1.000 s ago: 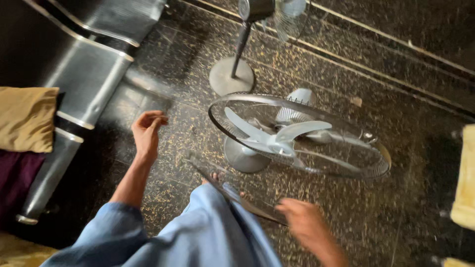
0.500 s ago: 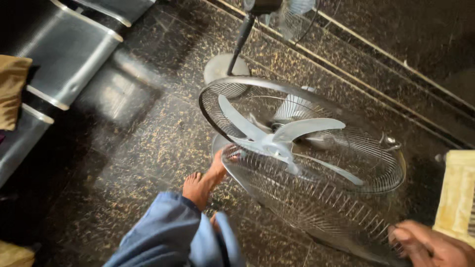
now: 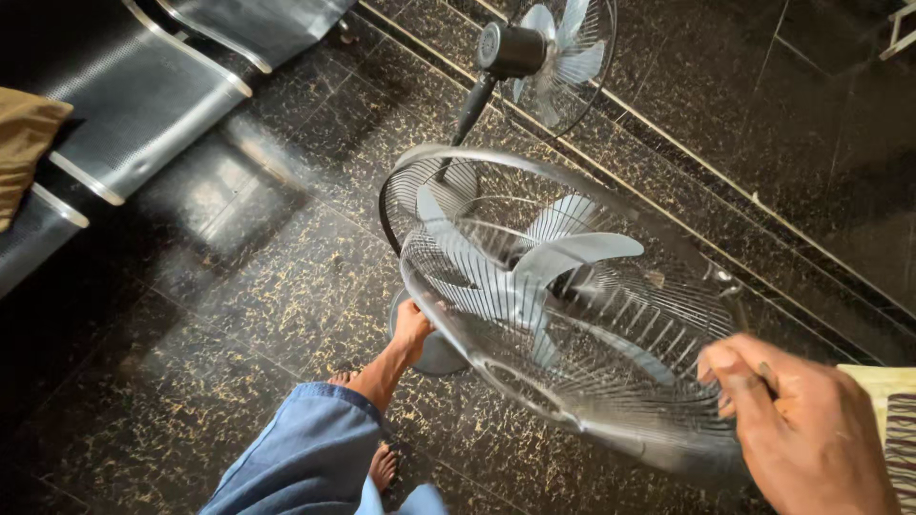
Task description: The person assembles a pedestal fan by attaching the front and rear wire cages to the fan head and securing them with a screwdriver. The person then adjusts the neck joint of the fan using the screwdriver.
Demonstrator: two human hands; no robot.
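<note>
**Desk:** Entry for the hands, please.

**Operator:** Left hand [image 3: 412, 324]: fingers curled over the near-left rim of the wire guard [image 3: 611, 401]. Right hand [image 3: 801, 429]: closed on the same guard at its right rim, with wires passing under the fingers. I logged the hands as well apart, one on each side of the round.

**Desk:** What differed from a second before?

**Operator:** Back then the left hand hung free above the floor [image 3: 191, 334], touching nothing. Half a second before, it had reached the rim, while the right hand sat low in the corner of my view. At this entry both had hold, so I judged the guard to be carried from two sides, not one.

**Desk:** Position and heading?

**Operator:** The guard lay tilted over the fan blades [image 3: 520, 277], just in front of the rear ring [image 3: 477, 162]. Its open face looked up towards my camera. Being a disc, it had no true long axis, but in my view the oval ran from upper left down to lower right. The hub also pointed upward.

**Desk:** Surroundings?

**Operator:**
- Round fan base [image 3: 434, 355], below the left hand.
- Blue sleeve [image 3: 305, 458].
- A bare foot [image 3: 382, 467].
- A second fan [image 3: 544, 48], standing beyond.
- Metal seats [image 3: 124, 105] at far left, holding a tan cushion [image 3: 29, 143].
</note>
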